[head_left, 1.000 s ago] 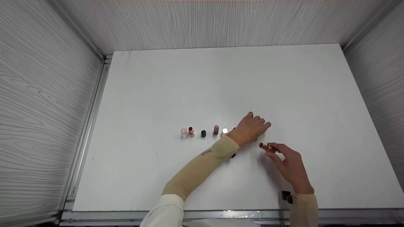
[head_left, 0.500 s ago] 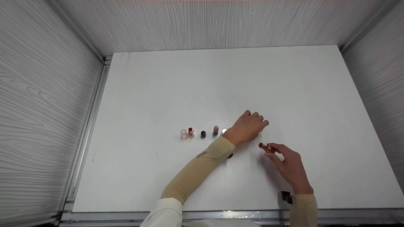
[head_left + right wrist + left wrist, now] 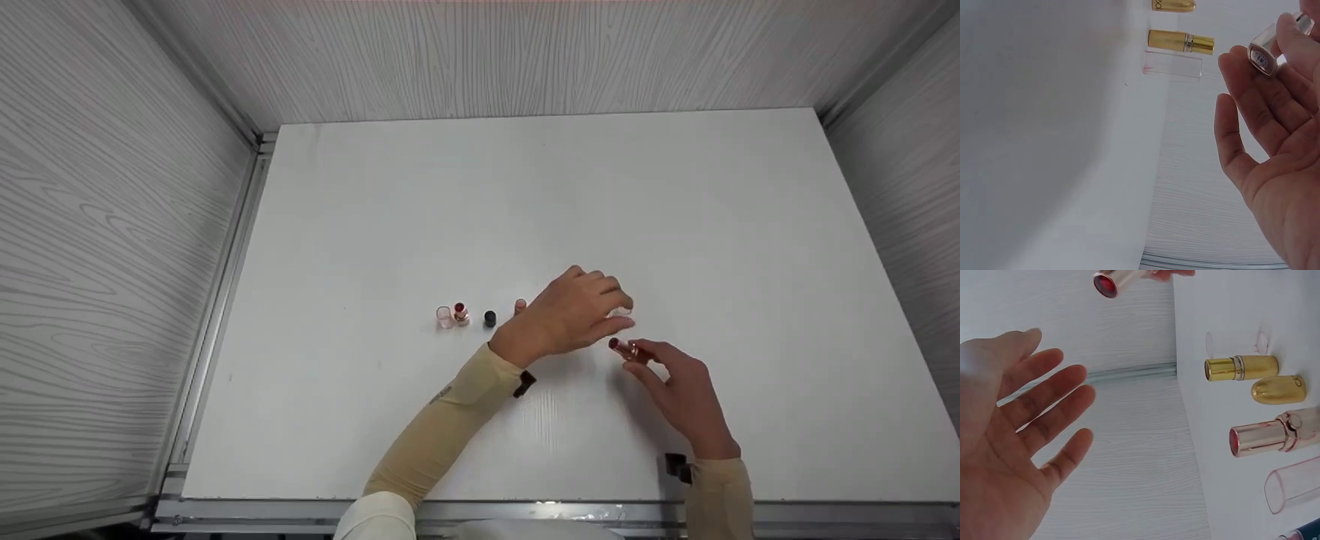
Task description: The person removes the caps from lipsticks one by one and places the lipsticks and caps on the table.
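My right hand (image 3: 682,390) pinches an uncapped rose-gold lipstick (image 3: 625,349) between thumb and fingers, its red tip pointing left. The lipstick's base label shows in the right wrist view. My left hand (image 3: 574,311) hovers over the row of lipsticks. In the left wrist view its fingers (image 3: 1053,396) are spread and loosely bent, holding nothing. Beyond them a clear cap (image 3: 1235,343) stands beside a gold lipstick tube (image 3: 1247,367) and a gold cap (image 3: 1279,390). Another rose-gold lipstick (image 3: 1266,436) and a clear cap (image 3: 1292,486) stand alongside.
On the left of the white table (image 3: 360,225) stand a clear cap (image 3: 444,317), a red lipstick (image 3: 461,313) and a black cap (image 3: 490,319). A pink lipstick (image 3: 520,306) is partly behind my left hand. Grained panels (image 3: 97,262) wall the table.
My left hand has shifted left and turned, its thumb now apart from the fingers, and a clear cap shows beside it. The right hand holds its lipstick almost still.
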Motion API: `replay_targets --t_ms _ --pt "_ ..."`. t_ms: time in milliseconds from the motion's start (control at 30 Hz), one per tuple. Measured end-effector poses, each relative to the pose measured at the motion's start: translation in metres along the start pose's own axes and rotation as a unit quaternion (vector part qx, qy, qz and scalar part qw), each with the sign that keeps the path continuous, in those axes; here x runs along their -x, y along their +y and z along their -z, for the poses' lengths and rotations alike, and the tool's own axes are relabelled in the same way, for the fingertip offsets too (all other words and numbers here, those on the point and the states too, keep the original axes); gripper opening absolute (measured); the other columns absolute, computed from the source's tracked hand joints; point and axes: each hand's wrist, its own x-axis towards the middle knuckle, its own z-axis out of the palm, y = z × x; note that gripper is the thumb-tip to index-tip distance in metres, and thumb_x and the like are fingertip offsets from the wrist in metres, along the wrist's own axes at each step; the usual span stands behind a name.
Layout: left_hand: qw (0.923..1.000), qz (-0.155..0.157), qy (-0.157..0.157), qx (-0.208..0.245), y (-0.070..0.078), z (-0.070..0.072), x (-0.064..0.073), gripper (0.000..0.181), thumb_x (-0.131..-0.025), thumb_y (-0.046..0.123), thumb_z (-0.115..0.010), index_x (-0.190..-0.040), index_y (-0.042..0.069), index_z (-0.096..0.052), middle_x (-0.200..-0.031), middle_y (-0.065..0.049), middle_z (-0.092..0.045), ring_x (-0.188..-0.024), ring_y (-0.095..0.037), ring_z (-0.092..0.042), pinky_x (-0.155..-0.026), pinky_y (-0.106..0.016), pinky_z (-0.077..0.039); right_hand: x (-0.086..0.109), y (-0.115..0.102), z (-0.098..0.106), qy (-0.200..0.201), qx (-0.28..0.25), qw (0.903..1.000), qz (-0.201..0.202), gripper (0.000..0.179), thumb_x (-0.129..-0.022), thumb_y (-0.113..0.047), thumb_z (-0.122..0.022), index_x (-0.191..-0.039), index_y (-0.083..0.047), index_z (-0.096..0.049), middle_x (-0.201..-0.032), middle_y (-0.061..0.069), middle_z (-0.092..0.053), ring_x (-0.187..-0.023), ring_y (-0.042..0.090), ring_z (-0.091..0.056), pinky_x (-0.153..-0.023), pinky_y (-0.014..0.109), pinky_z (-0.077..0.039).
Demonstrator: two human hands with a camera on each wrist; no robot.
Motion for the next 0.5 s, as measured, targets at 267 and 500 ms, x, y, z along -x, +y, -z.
replay_targets --t_ms 267,500 --pt "0.9941 0.004 -0.108 0.000 0.015 -0.008 0.019 0.041 -0.095 0.054 -0.064 -0.123 0.025 -0.067 -0.110 0.011 -0.067 -0.101 -0.006 -0.062 -0.092 -0.029 -0.045 -0.001 -0.001 -0.005 -0.014 -0.002 0.9999 0.006 0.038 -0.084 -0.013 -0.081 -0.121 -0.008 -0.070 -0.105 -0.002 -0.075 -0.095 0.015 -0.070 -0.087 0.017 -0.050" --pt "0.9926 0.016 -0.120 0.010 0.020 -0.019 0.025 0.028 -0.097 0.040 -0.066 -0.120 0.025 -0.067 -0.110 0.011 -0.068 -0.104 -0.004 -0.062 -0.089 -0.027 -0.045 0.000 -0.003 -0.008 -0.035 -0.017 0.9991 -0.018 0.037 -0.085 -0.017 -0.080 -0.120 -0.009 -0.071 -0.103 -0.002 -0.075 -0.095 0.014 -0.069 -0.081 0.044 -0.056"
